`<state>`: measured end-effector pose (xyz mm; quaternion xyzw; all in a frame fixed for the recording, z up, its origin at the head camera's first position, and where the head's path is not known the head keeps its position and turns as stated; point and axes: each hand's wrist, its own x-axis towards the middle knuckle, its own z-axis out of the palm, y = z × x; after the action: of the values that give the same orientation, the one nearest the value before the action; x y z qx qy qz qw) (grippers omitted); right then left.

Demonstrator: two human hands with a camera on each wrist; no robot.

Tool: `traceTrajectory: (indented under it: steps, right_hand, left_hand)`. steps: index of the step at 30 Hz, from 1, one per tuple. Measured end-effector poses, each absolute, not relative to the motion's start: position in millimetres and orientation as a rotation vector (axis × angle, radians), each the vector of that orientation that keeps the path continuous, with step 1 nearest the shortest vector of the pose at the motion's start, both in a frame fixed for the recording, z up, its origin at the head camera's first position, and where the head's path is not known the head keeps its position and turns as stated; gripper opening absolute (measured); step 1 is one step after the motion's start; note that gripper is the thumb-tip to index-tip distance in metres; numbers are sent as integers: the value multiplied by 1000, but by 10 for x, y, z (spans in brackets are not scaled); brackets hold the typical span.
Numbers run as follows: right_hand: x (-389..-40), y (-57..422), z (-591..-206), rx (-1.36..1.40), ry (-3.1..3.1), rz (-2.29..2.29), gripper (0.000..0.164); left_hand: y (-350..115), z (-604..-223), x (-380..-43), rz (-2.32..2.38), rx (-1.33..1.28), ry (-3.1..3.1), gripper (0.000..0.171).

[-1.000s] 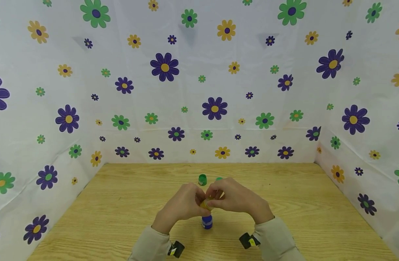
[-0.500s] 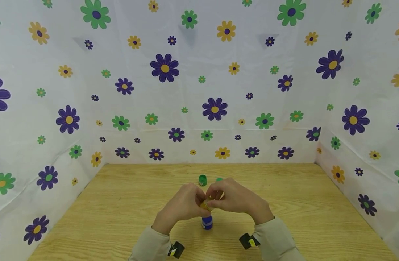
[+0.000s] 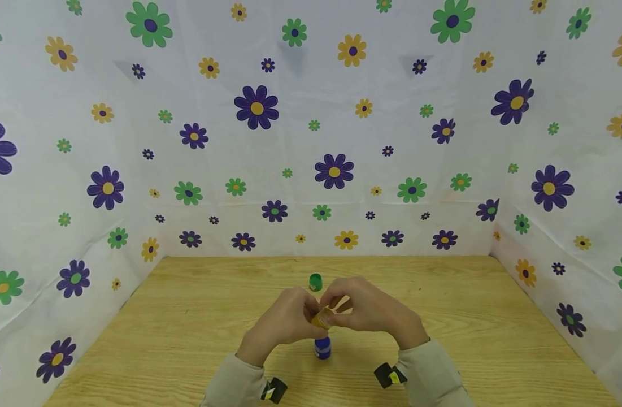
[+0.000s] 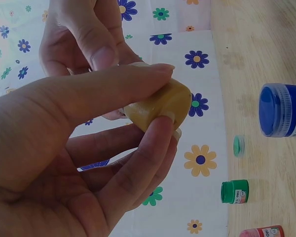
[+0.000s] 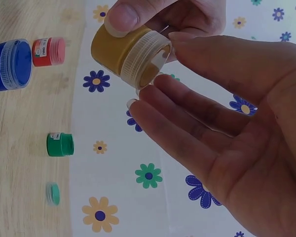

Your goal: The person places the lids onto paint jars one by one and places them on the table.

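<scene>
While two hands (image 3: 289,316) (image 3: 366,308) touch one jar (image 5: 111,49), three (image 5: 60,144) (image 5: 10,66) (image 5: 48,51) stand.

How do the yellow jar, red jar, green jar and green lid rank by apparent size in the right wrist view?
1. Yellow jar, possibly helped by nearness to the camera
2. Red jar, only slightly ahead of the next
3. Green jar
4. Green lid

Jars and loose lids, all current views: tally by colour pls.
Yellow jar: 1
Blue jar: 1
Red jar: 1
Green jar: 1
Loose green lid: 1
Total: 5 (4 jars, 1 loose lid)
</scene>
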<state>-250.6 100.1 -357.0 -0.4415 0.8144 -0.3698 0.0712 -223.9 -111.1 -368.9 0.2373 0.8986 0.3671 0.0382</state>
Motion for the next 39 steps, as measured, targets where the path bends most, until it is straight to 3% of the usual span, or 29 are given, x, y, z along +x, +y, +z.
traceTrajectory:
  steps: [39]
  right_hand:
    - [-2530, 1009, -3595, -1265, 2504, -1033, 18]
  left_hand:
    - [-1100, -3683, -2228, 1100, 755, 2780, 14]
